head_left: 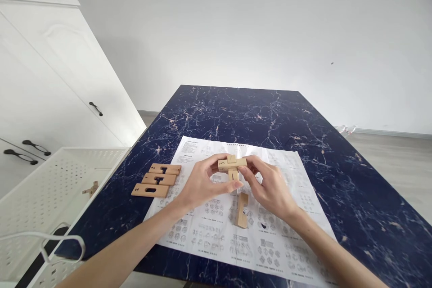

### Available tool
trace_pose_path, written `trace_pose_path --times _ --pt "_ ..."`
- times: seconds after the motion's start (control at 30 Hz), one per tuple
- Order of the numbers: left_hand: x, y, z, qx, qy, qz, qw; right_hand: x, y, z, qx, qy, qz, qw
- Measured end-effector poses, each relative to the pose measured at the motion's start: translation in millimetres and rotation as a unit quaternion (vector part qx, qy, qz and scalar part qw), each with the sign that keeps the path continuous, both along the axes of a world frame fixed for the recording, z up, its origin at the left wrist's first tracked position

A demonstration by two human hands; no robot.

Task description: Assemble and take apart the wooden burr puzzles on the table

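Observation:
Between both hands, above the paper, is a cross-shaped set of interlocked wooden puzzle pieces (232, 164) with small numbers on them. My left hand (209, 179) grips it from the left, the thumb stretched along its lower side. From the right, my right hand (266, 184) pinches it between thumb and fingers. A loose notched wooden puzzle piece (241, 210) lies on the printed instruction sheet (209, 234) just below the hands. To the left, three flat wooden pieces (158, 180) with cut-out slots and numbers lie in a staggered stack.
The sheet lies on a dark blue marbled table (243, 112). At the left, below table height, stands a white perforated basket (37, 198) with a small wooden cross piece (90, 189) and a white cable (43, 236). A white cabinet (60, 67) stands behind it.

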State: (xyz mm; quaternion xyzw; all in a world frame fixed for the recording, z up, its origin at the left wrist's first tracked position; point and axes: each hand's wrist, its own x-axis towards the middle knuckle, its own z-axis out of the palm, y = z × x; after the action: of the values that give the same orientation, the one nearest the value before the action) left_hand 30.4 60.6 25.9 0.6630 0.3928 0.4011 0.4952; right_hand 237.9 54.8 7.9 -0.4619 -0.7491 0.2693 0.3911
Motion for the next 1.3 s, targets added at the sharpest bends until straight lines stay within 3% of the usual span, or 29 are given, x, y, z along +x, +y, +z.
trace_pose_path --times 0.43,0.67,0.93,1.03,1.13,1.2,1.3 --pt "3.3 2.7 -6.2 -0.018 -0.039 0.025 0.999 12.7 1.8 8.6 -0.092 0.004 0.018 0.996" --pt "4.5 2.6 -9.5 -0.012 -0.026 0.035 0.999 37.6 -36.1 6.4 -0.052 -0.146 0.042 0.987" --pt "4.4 4.1 -10.4 -0.012 -0.025 0.044 0.999 21.4 -59.5 -11.1 -0.037 -0.182 0.083 0.979" --pt "3.7 4.5 -11.4 -0.011 -0.023 0.046 0.999 17.9 -58.6 -9.2 -0.045 -0.138 0.07 0.987" --pt "4.0 4.7 -11.9 -0.007 -0.027 0.046 0.999 23.2 -53.8 -3.6 -0.106 -0.026 0.027 0.994" --pt "4.8 4.8 -11.5 -0.002 -0.027 0.047 0.999 30.4 -48.3 0.6 -0.172 0.081 0.014 0.982" --pt "6.1 4.6 -10.0 0.004 -0.013 0.049 0.999 40.1 -38.6 6.3 -0.237 0.233 0.032 0.943"
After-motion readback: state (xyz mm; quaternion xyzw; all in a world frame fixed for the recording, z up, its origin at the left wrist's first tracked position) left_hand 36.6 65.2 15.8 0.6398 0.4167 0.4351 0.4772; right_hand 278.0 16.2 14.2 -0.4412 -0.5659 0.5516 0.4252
